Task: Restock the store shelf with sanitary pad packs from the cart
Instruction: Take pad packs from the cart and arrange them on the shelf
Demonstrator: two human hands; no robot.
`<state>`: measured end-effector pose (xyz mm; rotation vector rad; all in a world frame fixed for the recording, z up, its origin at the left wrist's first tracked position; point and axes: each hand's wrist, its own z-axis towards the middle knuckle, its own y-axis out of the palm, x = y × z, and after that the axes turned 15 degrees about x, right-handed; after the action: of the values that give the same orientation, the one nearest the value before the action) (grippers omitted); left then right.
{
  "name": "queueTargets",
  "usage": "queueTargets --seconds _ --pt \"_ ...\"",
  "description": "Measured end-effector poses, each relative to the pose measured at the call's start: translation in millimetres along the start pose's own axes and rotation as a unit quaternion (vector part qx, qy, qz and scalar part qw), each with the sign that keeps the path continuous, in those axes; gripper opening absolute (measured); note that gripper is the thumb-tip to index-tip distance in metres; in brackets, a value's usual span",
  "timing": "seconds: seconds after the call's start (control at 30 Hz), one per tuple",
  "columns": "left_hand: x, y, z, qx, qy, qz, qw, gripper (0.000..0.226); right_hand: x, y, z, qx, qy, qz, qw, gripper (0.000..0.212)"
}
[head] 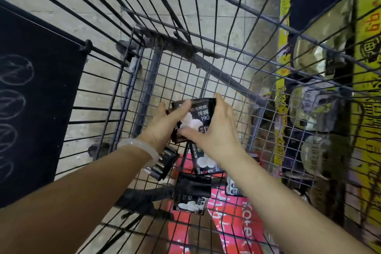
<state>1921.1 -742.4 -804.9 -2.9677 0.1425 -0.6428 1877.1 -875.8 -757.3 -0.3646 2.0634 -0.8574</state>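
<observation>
Wire cart [206, 64] fills most of the view, seen from above, its mesh floor over a pale concrete floor [103, 27]. Black chalkboard sign [31, 99] with white scribbles hangs on the cart's left wall. Yellow shelf signage [367, 130] with dark print runs down the right side outside the mesh. Red pack [237, 218] lies flat on the cart bottom, near edge.

Both forearms reach forward and down into the cart, converging at centre. Left arm wears 1 white bangle [140, 150] at the wrist. Left hand [165, 121] curls around the left edge of a black pad pack [198, 117], thumb across its front, fingers behind. Right hand [216, 128] grips the same pack from the right side, thumb low on the front, fingers wrapped over the top right corner. Pack is lifted clear of the cart floor, tilted, "190" print visible.

At least 4 more black packs [204, 163] lie loose below the hands on the cart bottom, some overlapping the red pack. Exact count: cannot tell.
</observation>
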Motion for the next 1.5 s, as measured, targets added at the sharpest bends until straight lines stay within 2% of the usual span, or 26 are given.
queueTargets --seconds 0.07,0.1,0.17,0.2,0.23,0.3,0.4,0.47,0.5,0.57,0.63,0.67,0.77,0.9,1.03,1.13,1.2,1.23,1.33,1.47,1.5 --pt "2.8 -1.9 -7.2 -0.010 0.006 0.007 1.000 0.108 5.1 -3.8 1.7 -0.023 0.027 0.020 0.999 0.089" --pt "3.4 -1.2 -10.7 -0.016 0.005 -0.002 1.000 0.102 7.2 -6.5 2.6 -0.049 0.037 0.038 0.997 0.071" --pt "4.4 0.2 -14.4 -0.026 0.016 -0.015 0.999 0.071 7.5 -10.0 2.7 -0.090 0.042 0.071 0.992 0.039" --pt "4.8 0.5 -15.3 -0.025 0.023 -0.009 0.999 0.058 7.4 -9.8 3.0 -0.093 0.040 0.078 0.992 0.031" --pt "5.1 0.9 -15.6 -0.026 0.034 0.000 0.999 0.054 7.1 -9.5 3.8 -0.093 0.036 0.074 0.992 0.028" --pt "6.6 2.4 -17.9 -0.021 0.065 0.026 0.997 0.055 5.5 -11.9 7.6 -0.102 0.026 0.050 0.993 0.032" --pt "8.6 3.0 -17.5 0.034 0.102 0.063 0.992 0.037 11.7 -27.6 15.0 -0.118 0.040 0.054 0.991 0.054" --pt "11.4 2.6 -17.8 0.070 0.136 0.109 0.982 0.049 23.5 -40.9 17.5 -0.150 0.051 0.035 0.987 0.072" --pt "11.2 3.2 -17.9 0.084 0.152 0.134 0.976 0.057 28.6 -44.8 15.7 -0.188 0.030 -0.026 0.981 0.081" --pt "10.7 4.5 -17.8 0.114 0.169 0.188 0.961 0.061 39.7 -42.7 6.3 -0.273 -0.052 -0.189 0.942 0.098" --pt "10.5 6.5 -20.9 0.124 0.160 0.241 0.949 0.060 48.9 -33.1 -5.0 -0.302 -0.118 -0.284 0.902 0.107" --pt "10.9 7.6 -22.9 0.116 0.152 0.250 0.949 0.066 51.8 -28.4 -9.0 -0.294 -0.140 -0.301 0.896 0.108" --pt "10.7 7.5 -23.4 0.104 0.134 0.246 0.954 0.073 56.5 -21.9 -12.6 -0.247 -0.169 -0.299 0.906 0.100" --pt "10.4 7.1 -20.0 0.097 0.136 0.237 0.957 0.076 56.4 -26.2 -12.6 -0.227 -0.174 -0.265 0.921 0.079" --pt "10.6 10.4 -22.0 0.110 0.138 0.230 0.957 0.064 53.7 -43.5 -7.8 -0.241 -0.087 -0.232 0.938 0.078" --pt "12.0 13.5 -27.7 0.110 0.126 0.221 0.961 0.051 59.1 -52.3 -7.8 -0.268 -0.060 -0.191 0.942 0.042" --pt "12.9 13.6 -29.2 0.104 0.120 0.214 0.964 0.054 62.7 -55.6 -8.8 -0.254 -0.061 -0.128 0.957 0.014" --pt "13.2 13.2 -29.5 0.099 0.116 0.209 0.966 0.058 62.0 -57.3 -8.9 -0.259 -0.050 -0.107 0.959 0.010" --pt "13.9 11.8 -29.8 0.083 0.110 0.209 0.968 0.062 55.5 -54.8 -8.8 -0.304 -0.033 -0.142 0.942 0.031" --pt "16.6 10.6 -31.0 0.064 0.102 0.217 0.969 0.063 49.6 -30.1 -9.3 -0.246 -0.051 -0.248 0.935 0.083" --pt "17.0 10.8 -31.5 0.062 0.101 0.218 0.969 0.064 49.3 -23.2 -8.7 -0.236 -0.060 -0.277 0.929 0.090"
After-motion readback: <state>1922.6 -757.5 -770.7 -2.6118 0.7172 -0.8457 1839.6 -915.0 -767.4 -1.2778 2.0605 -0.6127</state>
